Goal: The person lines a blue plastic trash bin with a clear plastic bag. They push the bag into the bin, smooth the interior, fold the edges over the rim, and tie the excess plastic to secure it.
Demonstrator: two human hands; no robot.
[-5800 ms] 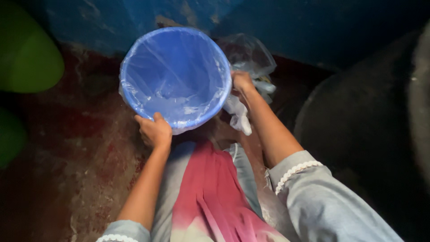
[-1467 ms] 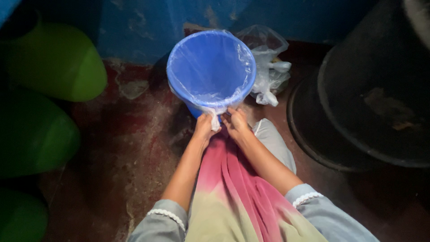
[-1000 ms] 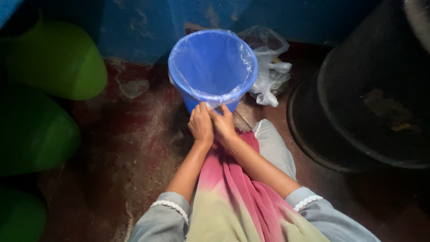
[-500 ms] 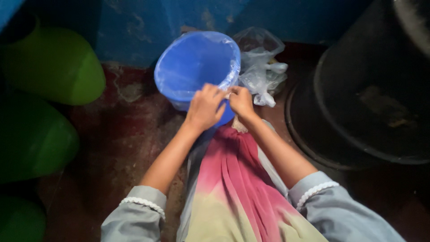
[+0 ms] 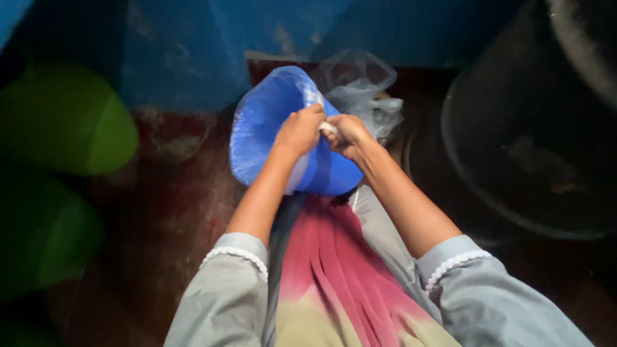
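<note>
Both hands meet at the near rim of the blue bucket (image 5: 270, 128): the left hand (image 5: 299, 130) and the right hand (image 5: 347, 133) are each clenched on a white bit of the clear liner (image 5: 326, 127). The bucket tilts leftward, just above the lap. Crumpled clear bags (image 5: 363, 90) lie behind it, a dark tub (image 5: 533, 148) to the right, green containers (image 5: 64, 122) to the left.

Blue bucket (image 5: 270, 128) under clear film; pink-to-yellow pleated skirt (image 5: 340, 276); grey lace-trimmed sleeves (image 5: 225, 289); green tubs (image 5: 71, 122); blue wall (image 5: 193, 45)
</note>
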